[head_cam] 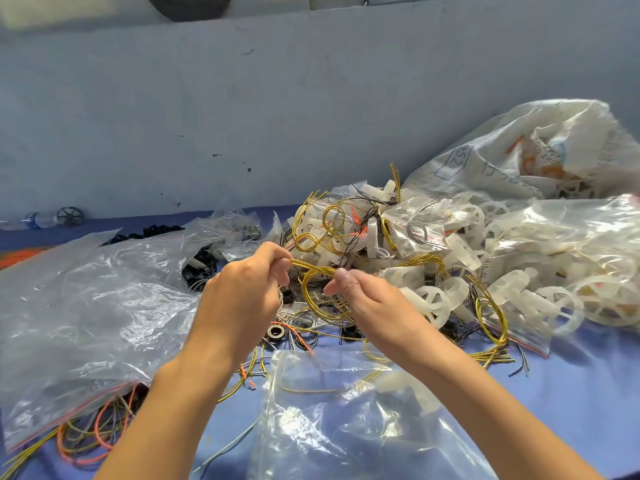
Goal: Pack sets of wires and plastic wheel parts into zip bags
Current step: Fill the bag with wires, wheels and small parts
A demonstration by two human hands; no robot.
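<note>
The right hand [367, 299] hides part of the yellow wire [311, 299] loop. One end of the wire goes into the left hand [239, 296] and cannot be seen. The big sack [502, 150] runs off the right edge, and its print is too blurry to read. Far left, a bottle [41, 220] and a dark wheel [70, 216] are small and blurry. A dark round thing [188, 6] is cut off at the top. The near bag [346, 427] is cut off at the bottom.

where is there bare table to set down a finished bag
Bare blue table at near right, between the right forearm and the white wheel pile. A thin strip along the wall, far left. Crowded: loose wires at centre, clear bags on the left and in front.
</note>
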